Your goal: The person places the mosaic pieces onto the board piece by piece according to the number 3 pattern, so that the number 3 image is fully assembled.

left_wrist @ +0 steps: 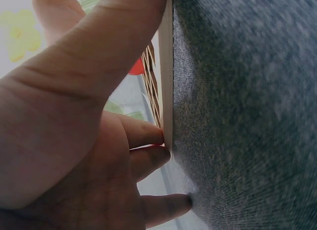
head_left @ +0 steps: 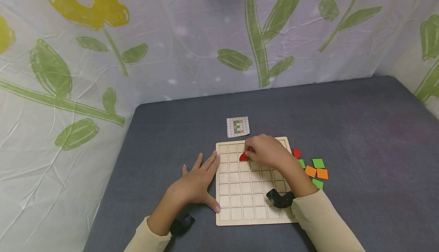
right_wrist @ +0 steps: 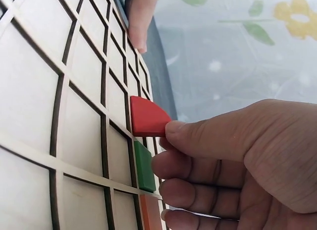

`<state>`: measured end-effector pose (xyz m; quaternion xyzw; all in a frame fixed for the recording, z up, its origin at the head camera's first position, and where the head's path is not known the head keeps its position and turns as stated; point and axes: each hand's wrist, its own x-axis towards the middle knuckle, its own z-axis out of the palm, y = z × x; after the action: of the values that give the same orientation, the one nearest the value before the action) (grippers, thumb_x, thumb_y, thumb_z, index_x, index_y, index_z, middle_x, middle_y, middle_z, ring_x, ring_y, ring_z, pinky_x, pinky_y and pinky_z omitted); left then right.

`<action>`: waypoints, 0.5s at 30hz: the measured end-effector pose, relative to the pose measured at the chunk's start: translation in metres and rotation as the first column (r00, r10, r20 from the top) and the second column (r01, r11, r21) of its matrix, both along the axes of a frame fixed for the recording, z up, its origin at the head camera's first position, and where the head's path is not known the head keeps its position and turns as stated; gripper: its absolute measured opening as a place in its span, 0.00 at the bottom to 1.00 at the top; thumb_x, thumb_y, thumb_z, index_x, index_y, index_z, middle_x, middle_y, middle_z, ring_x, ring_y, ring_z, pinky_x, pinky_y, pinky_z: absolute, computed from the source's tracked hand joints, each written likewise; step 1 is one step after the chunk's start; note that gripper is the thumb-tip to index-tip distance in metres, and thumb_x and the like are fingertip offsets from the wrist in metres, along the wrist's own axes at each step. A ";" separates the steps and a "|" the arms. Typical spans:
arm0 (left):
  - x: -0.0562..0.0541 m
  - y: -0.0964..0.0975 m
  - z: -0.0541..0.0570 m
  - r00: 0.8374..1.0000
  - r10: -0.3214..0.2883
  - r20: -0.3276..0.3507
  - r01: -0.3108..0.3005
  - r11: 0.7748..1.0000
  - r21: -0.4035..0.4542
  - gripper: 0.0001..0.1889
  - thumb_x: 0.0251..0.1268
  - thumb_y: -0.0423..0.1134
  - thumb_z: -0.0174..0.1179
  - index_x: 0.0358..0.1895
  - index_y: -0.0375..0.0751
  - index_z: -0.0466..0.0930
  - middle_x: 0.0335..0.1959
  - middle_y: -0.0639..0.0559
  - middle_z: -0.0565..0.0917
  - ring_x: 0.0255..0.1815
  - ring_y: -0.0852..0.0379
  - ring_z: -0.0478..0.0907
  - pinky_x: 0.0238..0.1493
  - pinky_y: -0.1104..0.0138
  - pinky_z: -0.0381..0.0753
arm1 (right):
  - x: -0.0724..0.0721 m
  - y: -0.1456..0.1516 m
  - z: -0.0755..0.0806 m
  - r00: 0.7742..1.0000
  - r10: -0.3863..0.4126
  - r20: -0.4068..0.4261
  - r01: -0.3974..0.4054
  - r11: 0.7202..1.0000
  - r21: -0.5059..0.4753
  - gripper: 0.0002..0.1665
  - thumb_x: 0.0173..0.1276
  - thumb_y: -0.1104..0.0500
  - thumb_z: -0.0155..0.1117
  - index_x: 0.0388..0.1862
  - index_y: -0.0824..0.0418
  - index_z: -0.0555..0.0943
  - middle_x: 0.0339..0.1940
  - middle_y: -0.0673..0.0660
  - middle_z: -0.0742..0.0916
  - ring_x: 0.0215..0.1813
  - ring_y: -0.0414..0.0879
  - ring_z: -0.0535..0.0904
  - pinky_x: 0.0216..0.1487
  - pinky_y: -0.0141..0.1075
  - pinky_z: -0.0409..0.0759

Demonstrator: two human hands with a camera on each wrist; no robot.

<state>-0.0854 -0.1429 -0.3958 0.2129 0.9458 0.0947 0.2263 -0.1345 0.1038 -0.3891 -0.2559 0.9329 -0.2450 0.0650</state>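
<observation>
In the head view, my right sleeve [head_left: 327, 221] comes closest, reaching over the wooden board [head_left: 236, 215] to my right hand [head_left: 267, 151]. The red piece [head_left: 243, 157] is just left of those fingertips, high on the grid; my left hand [head_left: 195, 185] is farther from it, fingers spread at the board's left edge. Beyond, the card [head_left: 238, 127] shows a coloured grid; I can read no writing or brand.

In the left wrist view, my left hand is nearest, fingertips touching the board's side, grasping nothing.

In the right wrist view, my right thumb and finger pinch the quarter-round red piece by a corner; it has no clear long axis. Beside it are a green piece [right_wrist: 145, 165], then an orange piece [right_wrist: 151, 212].
</observation>
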 end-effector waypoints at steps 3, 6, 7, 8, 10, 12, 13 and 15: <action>0.000 0.000 0.000 1.000 -0.002 0.002 0.002 1.000 0.007 0.78 0.21 0.65 0.83 0.82 0.43 0.46 0.83 0.48 0.44 0.79 0.32 0.38 0.59 0.22 0.48 | 0.000 0.000 -0.001 1.000 -0.002 -0.005 0.002 1.000 0.000 0.07 0.66 0.65 0.67 0.29 0.56 0.85 0.23 0.44 0.81 0.26 0.41 0.72 0.30 0.37 0.72; 0.000 -0.001 0.000 1.000 -0.003 0.003 0.002 1.000 0.010 0.78 0.21 0.65 0.83 0.82 0.43 0.46 0.83 0.48 0.44 0.79 0.32 0.38 0.59 0.22 0.48 | 0.000 -0.001 -0.001 1.000 -0.007 -0.001 0.007 1.000 0.001 0.07 0.67 0.65 0.66 0.29 0.56 0.85 0.23 0.44 0.81 0.25 0.41 0.72 0.29 0.37 0.72; 0.000 -0.001 0.000 1.000 -0.001 0.004 0.001 1.000 0.011 0.78 0.21 0.65 0.83 0.82 0.43 0.46 0.83 0.48 0.44 0.79 0.32 0.38 0.59 0.22 0.48 | 0.000 -0.001 -0.001 1.000 -0.010 0.003 0.010 1.000 0.003 0.07 0.67 0.64 0.66 0.29 0.56 0.85 0.23 0.44 0.81 0.25 0.41 0.72 0.28 0.37 0.72; 0.000 -0.001 0.000 1.000 -0.002 0.004 0.001 1.000 0.010 0.78 0.21 0.65 0.83 0.82 0.43 0.46 0.83 0.48 0.44 0.79 0.32 0.38 0.59 0.22 0.48 | 0.000 -0.001 -0.001 1.000 -0.012 0.007 0.012 1.000 0.005 0.07 0.67 0.64 0.66 0.29 0.56 0.85 0.23 0.44 0.81 0.25 0.41 0.72 0.28 0.36 0.71; 0.000 -0.001 0.000 1.000 -0.001 0.005 0.001 1.000 0.008 0.78 0.21 0.65 0.83 0.82 0.43 0.46 0.83 0.48 0.44 0.79 0.32 0.37 0.59 0.22 0.48 | 0.000 -0.001 -0.001 1.000 -0.014 0.007 0.014 1.000 0.005 0.07 0.67 0.65 0.65 0.29 0.56 0.85 0.23 0.44 0.81 0.25 0.41 0.72 0.28 0.36 0.71; 0.000 0.000 0.000 1.000 -0.001 0.003 0.001 1.000 0.004 0.78 0.21 0.65 0.83 0.82 0.43 0.46 0.83 0.48 0.44 0.79 0.32 0.38 0.59 0.22 0.48 | 0.000 -0.001 -0.002 1.000 -0.013 -0.005 0.013 1.000 0.006 0.08 0.66 0.65 0.65 0.29 0.56 0.86 0.23 0.44 0.81 0.25 0.40 0.73 0.28 0.36 0.71; 0.000 0.000 -0.001 1.000 -0.002 0.002 0.002 1.000 0.001 0.78 0.21 0.65 0.83 0.82 0.43 0.46 0.83 0.48 0.44 0.79 0.32 0.38 0.59 0.22 0.49 | -0.001 -0.001 -0.002 1.000 -0.010 -0.015 0.010 1.000 0.005 0.08 0.66 0.65 0.65 0.28 0.55 0.86 0.23 0.44 0.82 0.25 0.40 0.73 0.27 0.36 0.71; 0.000 0.000 -0.001 1.000 -0.001 0.000 0.001 1.000 -0.002 0.78 0.21 0.65 0.83 0.82 0.43 0.46 0.83 0.48 0.44 0.79 0.32 0.38 0.59 0.22 0.49 | -0.001 -0.001 -0.003 0.999 -0.003 -0.032 0.003 1.000 0.005 0.09 0.66 0.66 0.64 0.28 0.55 0.86 0.24 0.44 0.82 0.25 0.40 0.72 0.27 0.35 0.71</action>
<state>-0.0856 -0.1431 -0.3969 0.2132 0.9457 0.0935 0.2268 -0.1354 0.1024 -0.3920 -0.2581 0.9349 -0.2384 0.0502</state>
